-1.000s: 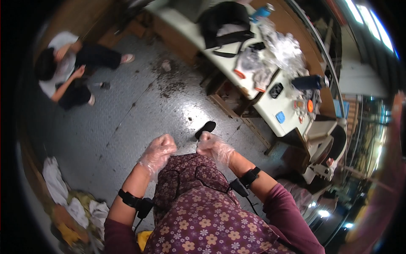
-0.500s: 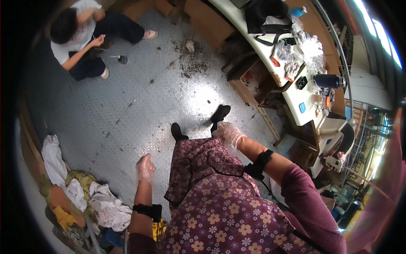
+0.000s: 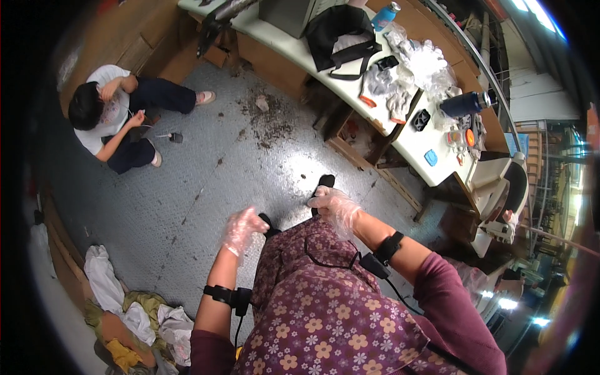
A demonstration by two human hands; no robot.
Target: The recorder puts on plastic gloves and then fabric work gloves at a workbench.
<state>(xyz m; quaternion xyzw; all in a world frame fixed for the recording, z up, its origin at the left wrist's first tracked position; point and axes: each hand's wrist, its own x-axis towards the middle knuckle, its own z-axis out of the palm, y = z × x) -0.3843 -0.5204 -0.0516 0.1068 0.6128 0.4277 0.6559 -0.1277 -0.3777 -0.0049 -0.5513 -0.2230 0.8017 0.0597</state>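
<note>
My left hand (image 3: 242, 229) wears a clear plastic glove and hangs in front of my flowered dress (image 3: 325, 306), fingers loosely curled, holding nothing. My right hand (image 3: 334, 206), also gloved, is raised above the dress hem with relaxed fingers and nothing in it. Both wrists carry black straps with a small box. My black shoes (image 3: 324, 185) show on the grey metal floor (image 3: 206, 181) just beyond the hands.
A person (image 3: 115, 119) in a white top crouches on the floor at the upper left. A long white workbench (image 3: 412, 140) at the upper right carries a black bag (image 3: 340, 34), plastic wrap, bottles and small items. Crumpled cloths (image 3: 134, 315) lie at the lower left. Debris is scattered by the bench.
My left hand has swung forward from beside my hip to in front of the dress. The view has shifted, and the crouching person now appears lower in the picture.
</note>
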